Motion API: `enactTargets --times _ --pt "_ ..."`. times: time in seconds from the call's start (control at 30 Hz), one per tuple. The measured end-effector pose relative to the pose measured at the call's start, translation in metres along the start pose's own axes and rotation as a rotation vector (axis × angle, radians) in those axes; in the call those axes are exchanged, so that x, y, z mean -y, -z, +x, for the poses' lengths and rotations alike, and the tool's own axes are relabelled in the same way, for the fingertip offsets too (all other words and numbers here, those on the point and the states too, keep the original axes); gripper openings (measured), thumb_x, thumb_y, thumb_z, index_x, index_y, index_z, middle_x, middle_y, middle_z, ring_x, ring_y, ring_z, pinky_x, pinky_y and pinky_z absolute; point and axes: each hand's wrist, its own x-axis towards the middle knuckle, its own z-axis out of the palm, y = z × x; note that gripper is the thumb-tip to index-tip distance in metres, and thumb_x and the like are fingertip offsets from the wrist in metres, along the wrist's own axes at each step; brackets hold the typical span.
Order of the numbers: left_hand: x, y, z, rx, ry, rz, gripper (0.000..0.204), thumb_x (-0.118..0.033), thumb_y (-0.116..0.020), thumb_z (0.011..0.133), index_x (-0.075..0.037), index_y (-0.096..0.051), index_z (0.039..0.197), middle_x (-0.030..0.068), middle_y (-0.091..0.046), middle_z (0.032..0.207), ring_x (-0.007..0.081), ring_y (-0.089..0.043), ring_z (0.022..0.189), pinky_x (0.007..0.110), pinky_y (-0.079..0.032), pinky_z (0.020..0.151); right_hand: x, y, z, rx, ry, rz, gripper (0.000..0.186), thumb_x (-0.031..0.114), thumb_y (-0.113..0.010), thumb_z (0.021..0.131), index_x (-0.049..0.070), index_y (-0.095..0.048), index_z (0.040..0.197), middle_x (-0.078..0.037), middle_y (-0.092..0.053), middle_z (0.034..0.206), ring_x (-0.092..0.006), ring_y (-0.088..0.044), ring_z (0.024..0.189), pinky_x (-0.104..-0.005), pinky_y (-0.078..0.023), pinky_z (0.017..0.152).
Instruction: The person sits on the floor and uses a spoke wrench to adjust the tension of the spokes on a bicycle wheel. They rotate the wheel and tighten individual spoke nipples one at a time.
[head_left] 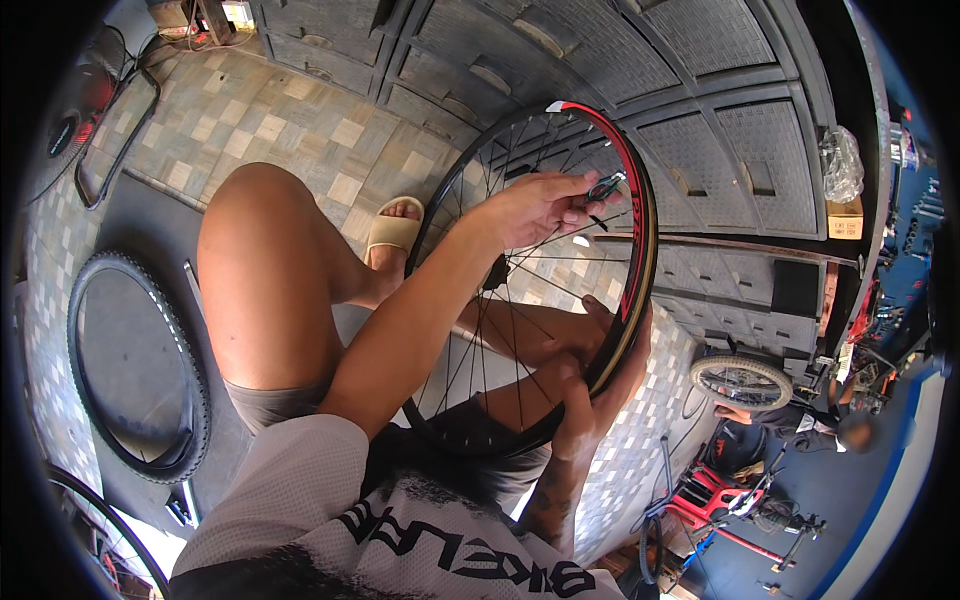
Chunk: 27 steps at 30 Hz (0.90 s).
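A bare spoked bicycle wheel (487, 330), with a black and red rim and thin dark spokes, stands tilted in front of my body. My left hand (548, 207) reaches across the spokes and pinches a small spoke wrench (604, 188) with a dark body and shiny metal end. Its tip is close to the inner edge of the rim's red part; whether it touches a spoke there I cannot tell. Lower down, my right hand (590, 405) grips the rim, thumb on the near side, the other fingers mostly hidden behind it.
A knobby black tire (78, 330) lies on a grey mat (135, 225) to the left. Grey drawer cabinets (480, 65) line the far side. At right are another wheel (742, 383), a red bicycle frame (700, 495), a person in dark clothes (795, 425) and wall-hung tools (888, 315).
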Motion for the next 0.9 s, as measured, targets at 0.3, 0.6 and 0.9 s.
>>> enactTargets --times 0.3,0.6,0.9 --pt "0.016 -0.026 -0.004 -0.338 -0.488 0.828 0.02 -0.017 -0.077 0.097 -0.003 -0.062 0.099 0.0108 -0.074 0.099 0.0135 -0.069 0.078 0.032 -0.056 0.072 -0.003 0.0 0.002 -0.027 -0.001 -0.02 0.105 0.01 -0.065 0.073 0.002 -0.017 0.166 -0.033 -0.056 0.139 -0.0257 -0.072 0.087 -0.0359 -0.056 0.084" --pt "-0.01 -0.002 0.001 0.013 -0.108 0.229 0.021 -0.022 -0.071 0.101 -0.002 -0.065 0.107 0.0109 -0.074 0.097 0.0129 -0.065 0.075 0.034 -0.055 0.074 -0.007 0.001 0.002 -0.001 0.014 0.029 0.105 0.004 -0.06 0.072 0.005 -0.015 0.167 -0.032 -0.053 0.141 -0.0263 -0.071 0.089 -0.0368 -0.056 0.086" --pt "0.016 -0.024 0.008 -0.464 -0.577 1.157 0.023 -0.016 -0.077 0.092 0.0 -0.066 0.104 0.0086 -0.067 0.079 0.0128 -0.062 0.059 0.03 -0.047 0.054 -0.009 0.006 0.001 0.046 -0.001 0.051 0.107 -0.007 -0.051 0.069 0.01 -0.013 0.168 -0.028 -0.049 0.145 -0.0282 -0.069 0.093 -0.0378 -0.059 0.084"
